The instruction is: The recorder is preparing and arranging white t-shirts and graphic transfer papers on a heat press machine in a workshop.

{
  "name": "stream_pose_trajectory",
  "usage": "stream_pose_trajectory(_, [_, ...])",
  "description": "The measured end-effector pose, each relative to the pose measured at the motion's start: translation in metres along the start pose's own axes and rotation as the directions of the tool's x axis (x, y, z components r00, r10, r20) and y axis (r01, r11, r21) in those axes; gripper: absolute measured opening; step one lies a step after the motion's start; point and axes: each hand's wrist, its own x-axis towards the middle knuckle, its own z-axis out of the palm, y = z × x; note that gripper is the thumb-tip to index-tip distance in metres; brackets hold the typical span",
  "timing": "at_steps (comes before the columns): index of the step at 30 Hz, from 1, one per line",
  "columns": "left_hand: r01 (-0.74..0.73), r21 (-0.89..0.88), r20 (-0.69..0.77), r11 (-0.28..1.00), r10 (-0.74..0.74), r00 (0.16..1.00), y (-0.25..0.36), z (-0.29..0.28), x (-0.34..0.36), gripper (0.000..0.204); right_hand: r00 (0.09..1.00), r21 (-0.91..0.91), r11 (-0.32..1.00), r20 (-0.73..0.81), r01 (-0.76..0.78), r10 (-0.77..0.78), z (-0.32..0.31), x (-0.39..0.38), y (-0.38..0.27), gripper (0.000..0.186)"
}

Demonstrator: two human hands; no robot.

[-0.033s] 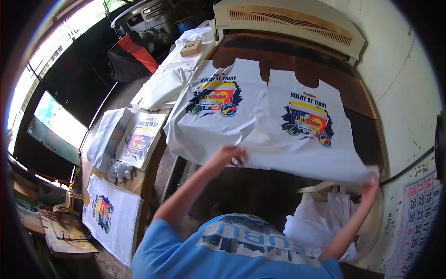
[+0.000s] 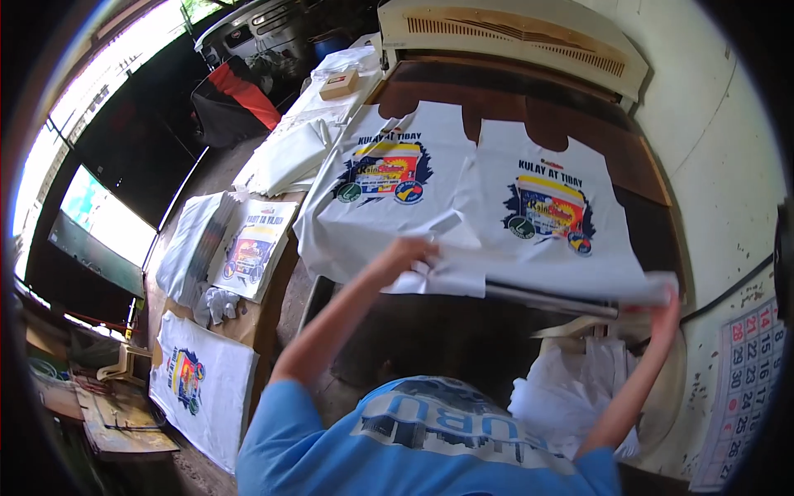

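My right hand (image 2: 665, 307) has the lower right corner of the right panel (image 2: 550, 211), its grip closed on the white cloth in a blur, with the hem lifted above a dark rail (image 2: 550, 299). My left hand (image 2: 416, 252) is bent over the lower part of the cloth, close to where the two panels meet, fingers curled; I cannot tell whether that grip has hold of any fabric.

The right panel and the left panel (image 2: 387, 178) lie side by side on a brown bed (image 2: 496, 93), necklines toward a beige vented hood (image 2: 513, 37), each printed with a colorful pail design. The left panel is creased near my left hand.

Below my right forearm I see a heap of white cloth (image 2: 562, 393); a calendar (image 2: 736, 397) hangs on the wall to the right. On the counter (image 2: 258, 310) at left, a folded stack (image 2: 188, 248) sits beside a printed sheet (image 2: 248, 252), a small white bundle (image 2: 217, 304) just in front. Another printed panel (image 2: 203, 397) drapes over the counter's near end. Farther back, a small box (image 2: 340, 84) rests on white material.
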Motion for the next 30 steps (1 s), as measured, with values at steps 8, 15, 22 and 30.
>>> stream_pose_trajectory(8, [-0.6, -0.435, -0.482, 0.672, 0.389, 0.785, 0.154, -0.19, 0.133, 0.025, 0.813, 0.193, 0.866, 0.298, 0.461, -0.5, 0.28, -0.001, -0.113, 0.03])
stream_pose_trajectory(15, [-0.594, -0.249, -0.586, 0.765, 0.369, 0.721, 0.114, -0.278, 0.008, 0.031, 0.895, -0.169, 0.933, 0.379, 0.317, -0.236, 0.337, -0.079, -0.003, 0.023])
stream_pose_trajectory(22, [-0.295, -0.316, -0.719, 0.902, -0.025, 0.695, -0.046, -0.299, -0.08, 0.031, 0.952, -0.379, 0.92, 0.304, 0.097, 0.025, 0.341, -0.102, 0.134, 0.018])
stream_pose_trajectory(30, [0.165, -0.436, -0.642, 0.885, -0.434, 0.631, -0.19, -0.262, -0.145, 0.03, 0.981, -0.63, 0.774, 0.107, -0.058, 0.161, 0.313, -0.127, 0.213, 0.017])
